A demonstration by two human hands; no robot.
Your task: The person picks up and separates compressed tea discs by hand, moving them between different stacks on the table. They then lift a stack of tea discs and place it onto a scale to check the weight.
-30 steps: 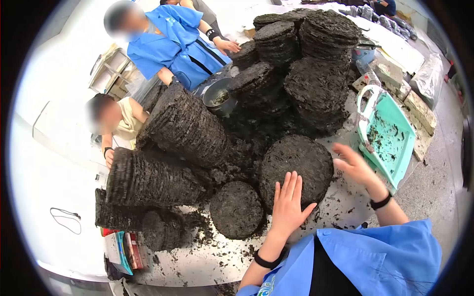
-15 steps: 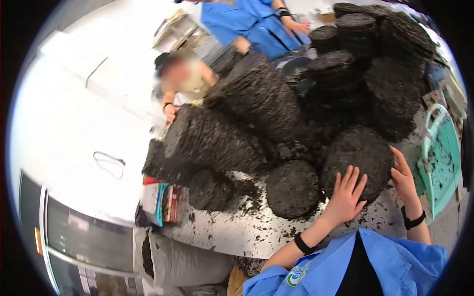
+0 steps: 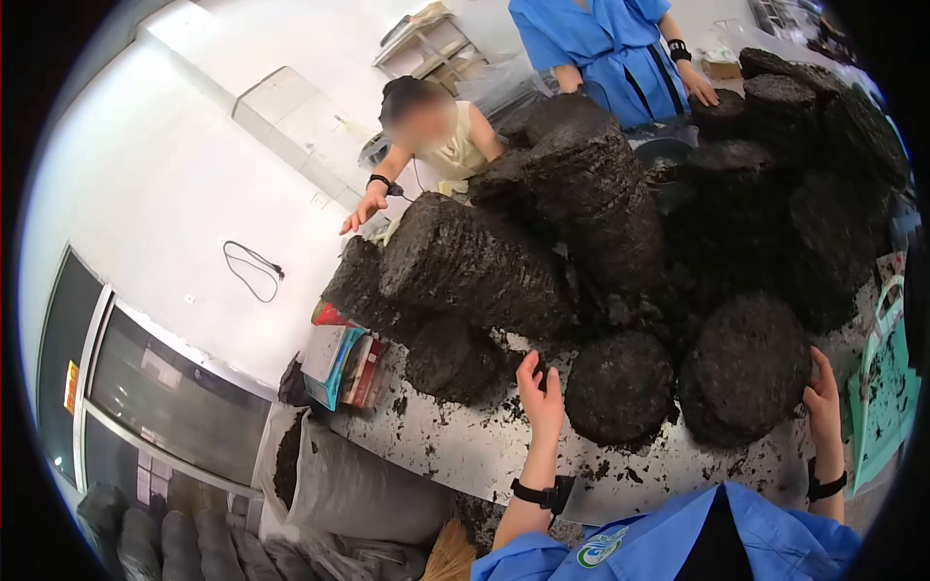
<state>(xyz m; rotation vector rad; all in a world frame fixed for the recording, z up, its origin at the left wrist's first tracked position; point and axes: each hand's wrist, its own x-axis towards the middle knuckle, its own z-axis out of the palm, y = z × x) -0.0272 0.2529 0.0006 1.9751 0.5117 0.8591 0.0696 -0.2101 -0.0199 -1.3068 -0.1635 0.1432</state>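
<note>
Two dark, flat-topped pressed cakes lie in the lower centre and lower right of the frame on a crumb-strewn table [image 3: 465,450].

The small round cake [image 3: 620,387] lies at lower centre and the large round cake [image 3: 744,373] just to its right, their rims close together or touching.

The left hand [image 3: 540,392] is open, with its fingers stretched upward and close together. It stands just beside the left rim of the small round cake, in the gap between that cake and a darker stack end [image 3: 453,356]. It has hold of nothing, and whether it touches the rim cannot be told.

The right hand [image 3: 823,399] is open and laid flat against the right rim of the large round cake, fingers following its curve. No closed grasp shows.

Each wrist bears a black band.

Long leaning stacks [image 3: 475,266] of similar cakes fill the centre and upper right.

A teal tray [image 3: 883,392] lies at the right edge, just beyond the right hand.

Books [image 3: 339,366] sit at the table's left end, above a grey sack [image 3: 358,494].

At the top, a co-worker's hand [image 3: 363,206] reaches toward the stacks, and a second person in a blue coat [image 3: 601,39] stands behind them.
</note>
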